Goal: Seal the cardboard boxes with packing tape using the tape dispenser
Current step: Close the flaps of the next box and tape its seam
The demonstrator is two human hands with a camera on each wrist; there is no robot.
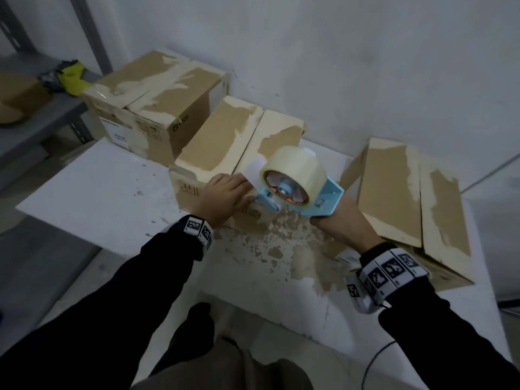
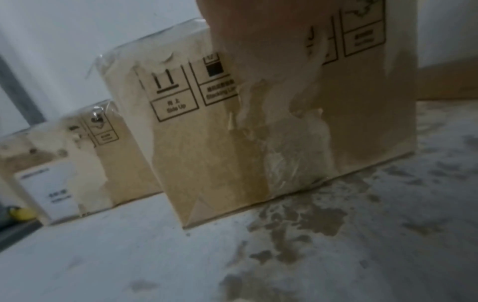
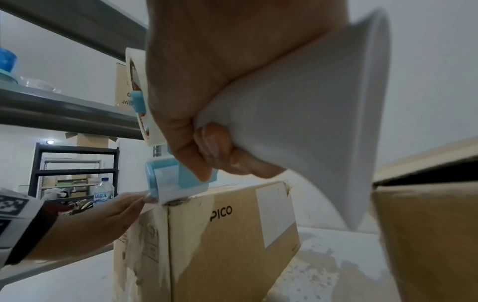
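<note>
Three cardboard boxes with torn paper skin stand on the white table (image 1: 92,192). The middle box (image 1: 233,142) has its flaps down. A light blue tape dispenser (image 1: 323,198) with a clear tape roll (image 1: 295,173) sits tilted over this box's near top edge. My right hand (image 1: 337,223) grips its handle (image 3: 310,114). The dispenser's front roller (image 3: 168,181) touches the box corner (image 3: 232,245). My left hand (image 1: 225,192) lies with straight fingers on the box edge, fingertips (image 3: 145,199) against the tape end at the roller. The left wrist view shows the box's printed front face (image 2: 207,143).
A taller box (image 1: 157,108) stands at the back left, and a box (image 1: 394,192) with raised flaps at the right. A grey metal shelf (image 1: 42,114) at the left holds a yellow item (image 1: 71,78). The wall is close behind the boxes. A water bottle (image 3: 103,193) stands far off.
</note>
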